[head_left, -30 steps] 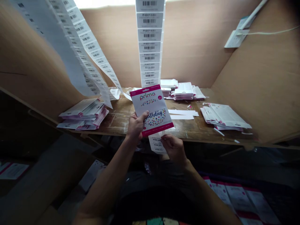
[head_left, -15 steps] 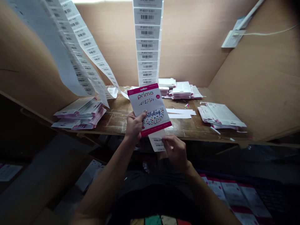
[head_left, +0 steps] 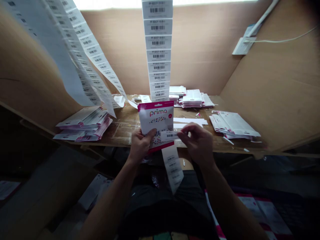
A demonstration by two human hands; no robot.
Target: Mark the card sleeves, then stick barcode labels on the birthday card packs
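Observation:
My left hand point(head_left: 140, 144) grips the lower left of a white and pink "prima" packet point(head_left: 157, 120), held upright over the wooden table's front edge point(head_left: 120, 141). My right hand point(head_left: 198, 141) pinches a small barcode label point(head_left: 169, 135) against the packet's front. A strip of label backing point(head_left: 173, 166) hangs down below the packet toward my lap.
Long strips of barcode labels hang from above, one in the middle point(head_left: 158, 50) and others at the left point(head_left: 87, 60). Stacks of packets lie on the table at the left point(head_left: 83, 124), back point(head_left: 191, 97) and right point(head_left: 233, 125). Cardboard walls point(head_left: 275, 86) enclose the table. More packets lie low at the right point(head_left: 262, 213).
My right hand rose from the strip below the packet to the packet's front, now pinching a single label. The packet dropped lower and straightened. The backing strip now hangs longer.

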